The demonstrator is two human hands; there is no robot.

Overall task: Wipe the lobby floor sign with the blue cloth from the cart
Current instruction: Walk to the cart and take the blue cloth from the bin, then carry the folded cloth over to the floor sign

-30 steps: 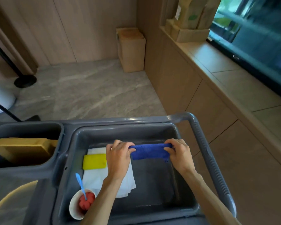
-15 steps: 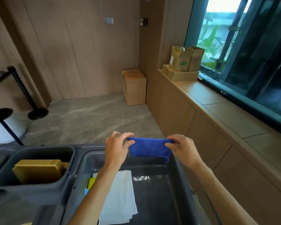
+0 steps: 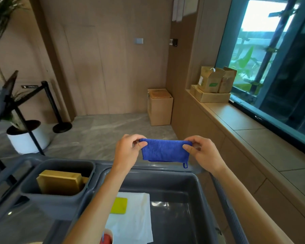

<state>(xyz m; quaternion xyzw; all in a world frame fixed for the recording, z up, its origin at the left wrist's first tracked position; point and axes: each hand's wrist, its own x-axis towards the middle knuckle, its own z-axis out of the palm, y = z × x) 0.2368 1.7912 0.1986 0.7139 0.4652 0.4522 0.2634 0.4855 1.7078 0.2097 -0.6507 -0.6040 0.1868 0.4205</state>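
A folded blue cloth (image 3: pixel 164 150) is stretched between both hands above the far rim of the grey cart (image 3: pixel 217 191). My left hand (image 3: pixel 128 152) pinches its left end, and my right hand (image 3: pixel 203 152) pinches its right end. A small loop hangs from the cloth's lower right corner. At the far left edge stands a dark tilted sign panel on a black stand (image 3: pixel 3 103), seen edge-on; its face is hidden.
The cart tray holds a white cloth (image 3: pixel 136 221) and a yellow sponge (image 3: pixel 119 206); a side bin holds a wooden box (image 3: pixel 60 184). A stanchion (image 3: pixel 56 110), a white planter (image 3: pixel 25 140), a cardboard box (image 3: pixel 159 106) and a right-hand wooden ledge (image 3: pixel 253 138) border the marble floor.
Both hands have lifted the blue cloth out of the cart tray to above its far rim. The camera has tilted up, showing more of the wall and window.
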